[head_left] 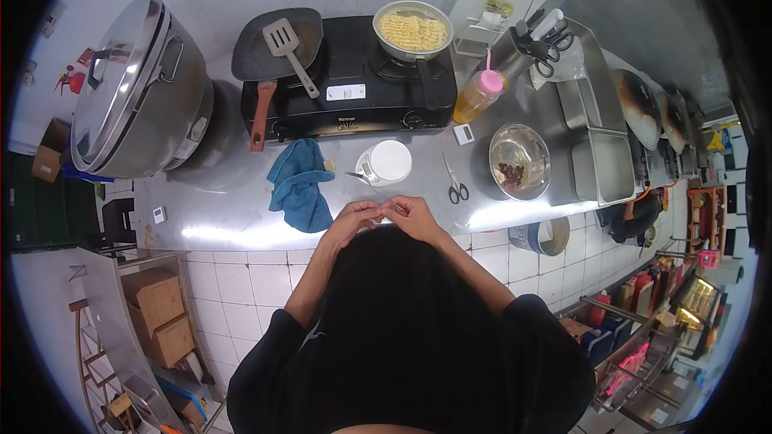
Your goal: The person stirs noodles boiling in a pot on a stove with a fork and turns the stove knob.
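Steel counter is seen below a black stove. Blue cloth is bunched left of white scale. Left hand and right hand are held together at counter's front edge, fingers narrow; between the 2 hands' fingertips, 1 small item is pinched, too small to identify.

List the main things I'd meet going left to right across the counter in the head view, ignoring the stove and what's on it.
Large lidded metal pot, blue cloth, white scale, scissors, round metal bowl, front rectangular steel container.
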The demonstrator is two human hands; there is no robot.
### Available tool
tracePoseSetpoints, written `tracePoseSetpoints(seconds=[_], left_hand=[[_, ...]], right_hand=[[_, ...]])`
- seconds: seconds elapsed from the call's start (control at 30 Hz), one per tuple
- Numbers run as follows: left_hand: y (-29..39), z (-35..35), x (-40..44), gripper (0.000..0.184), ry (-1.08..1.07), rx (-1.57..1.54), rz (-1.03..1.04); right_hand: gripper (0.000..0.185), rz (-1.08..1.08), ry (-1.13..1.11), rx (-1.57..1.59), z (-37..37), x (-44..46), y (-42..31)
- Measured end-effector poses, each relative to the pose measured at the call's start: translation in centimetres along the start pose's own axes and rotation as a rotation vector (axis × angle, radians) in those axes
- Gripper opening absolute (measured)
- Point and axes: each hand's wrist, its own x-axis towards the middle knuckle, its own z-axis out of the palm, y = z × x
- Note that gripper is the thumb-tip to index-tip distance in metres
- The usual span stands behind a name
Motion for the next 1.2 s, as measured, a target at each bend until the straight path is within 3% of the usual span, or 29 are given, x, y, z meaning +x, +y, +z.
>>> tracePoseSetpoints(seconds=[0.33, 0.43, 0.5, 0.7, 0.83, 0.9, 1.0, 1.2], left_hand=[[-0.8, 0.4, 0.3, 0.015, 0.052, 0.253, 0.029], [-0.7, 1.3, 0.1, 0.013, 0.133, 0.337, 0.065], [-0.7, 2.0, 0.0, 0.014, 0.25, 0.655, 0.232], [-0.7, 2.9, 0.2, 0.012, 0.339, 0.724, 0.333], [-0.8, 2.9, 0.1, 0.01, 0.324, 0.674, 0.31], [-1.5, 2.5, 0.5, 0.009, 0.319, 0.582, 0.303], [-1.6, 2.2, 0.5, 0.007, 0.305, 0.489, 0.279], [-1.6, 2.4, 0.8, 0.008, 0.349, 0.371, 0.334]], right_hand=[[0.017, -0.088, -0.013, -0.263, -0.3, -0.3, -0.1], [0.018, -0.003, 0.009, -0.192, 0.1, -0.2, 1.3], [0.019, 0.137, 0.003, 0.012, 0.4, 0.1, 2.3], [0.022, 0.227, -0.061, 0.031, -0.3, 0.7, 2.6], [0.021, 0.165, -0.046, 0.026, 0.2, 0.4, 2.1], [0.018, 0.032, 0.134, -0.082, 1.3, -0.1, 1.9], [0.016, -0.032, 0.199, -0.116, 1.8, 0.1, 1.8], [0.017, -0.119, 0.178, -0.215, 2.0, -0.6, -0.6]])
